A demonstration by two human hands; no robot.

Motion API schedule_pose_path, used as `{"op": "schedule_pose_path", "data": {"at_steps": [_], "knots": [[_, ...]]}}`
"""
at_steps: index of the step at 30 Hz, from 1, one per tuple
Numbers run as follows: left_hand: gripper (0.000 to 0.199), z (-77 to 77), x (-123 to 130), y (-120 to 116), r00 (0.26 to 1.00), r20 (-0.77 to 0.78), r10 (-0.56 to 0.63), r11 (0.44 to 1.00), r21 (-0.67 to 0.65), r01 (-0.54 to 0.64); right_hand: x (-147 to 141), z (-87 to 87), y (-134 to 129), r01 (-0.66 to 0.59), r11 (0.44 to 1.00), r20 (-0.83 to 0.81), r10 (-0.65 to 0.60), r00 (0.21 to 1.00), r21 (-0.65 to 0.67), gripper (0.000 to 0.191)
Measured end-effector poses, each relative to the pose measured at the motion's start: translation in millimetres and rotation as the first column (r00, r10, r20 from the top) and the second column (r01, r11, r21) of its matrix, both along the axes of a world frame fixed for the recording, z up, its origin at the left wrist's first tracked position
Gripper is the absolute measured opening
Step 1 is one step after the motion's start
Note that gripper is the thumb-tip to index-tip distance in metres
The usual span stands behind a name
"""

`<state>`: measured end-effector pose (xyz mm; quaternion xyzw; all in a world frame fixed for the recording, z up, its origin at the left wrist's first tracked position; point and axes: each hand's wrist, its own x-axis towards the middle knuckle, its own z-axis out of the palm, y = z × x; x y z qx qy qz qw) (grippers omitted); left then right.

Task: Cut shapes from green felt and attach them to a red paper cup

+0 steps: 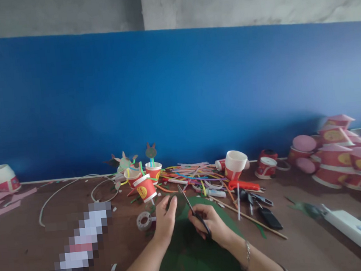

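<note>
Hands, head view (clock face centred on the scissors): the left hand (166, 223) and the right hand (213, 224) are apart. The right hand is closed around the dark-handled scissors (194, 213), whose tip points toward eleven o'clock. At nine o'clock, just beside the scissors, the left hand has its thumb and fingers raised; whether they pinch anything cannot be told, the area by the fingertips being blurred. A dark green sheet (193, 266) lies beneath both hands, spreading toward six o'clock over the brown table (26, 261). A roll of tape (139, 221) lies near the left hand, on its nine o'clock side. At eleven o'clock a tilted red paper cup (145, 189) bears a yellow emblem; at twelve, a heap of thin coloured strips (187, 175). A white-rimmed paper cup (235, 161) stands between one and two o'clock. Toward three lie a wooden stick (254, 220) and a black key fob (269, 218); well apart, between three and four, a white power strip (358, 231).
</note>
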<state>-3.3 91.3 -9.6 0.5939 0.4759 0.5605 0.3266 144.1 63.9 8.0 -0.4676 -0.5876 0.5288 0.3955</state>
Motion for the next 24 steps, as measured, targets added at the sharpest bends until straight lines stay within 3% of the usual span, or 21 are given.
{"op": "schedule_pose_path", "data": {"at_steps": [10, 18, 21, 24], "knots": [[0.032, 7.4, -1.2, -2.4, 0.998, 0.001, -0.068, 0.997, -0.026, 0.068, 3.6, -3.5, 1.7, -0.037, 0.999, -0.027, 0.036, 0.999, -0.027, 0.027], [0.034, 4.4, -2.8, 0.4, 0.998, 0.003, -0.061, 0.998, -0.016, 0.061, 4.3, 0.2, 1.8, -0.044, 0.998, -0.007, 0.044, 0.999, -0.039, 0.025], [0.035, 2.1, -1.7, 1.2, 0.994, 0.087, -0.060, 0.997, -0.051, 0.064, 3.6, 0.0, 1.7, -0.038, 0.999, -0.025, 0.037, 0.999, -0.038, 0.024], [0.034, 0.5, 0.0, 1.2, 0.961, 0.274, -0.030, 0.992, -0.112, 0.063, 3.2, -0.6, 2.0, 0.029, 0.999, -0.080, -0.031, 0.996, -0.029, 0.026]]}}
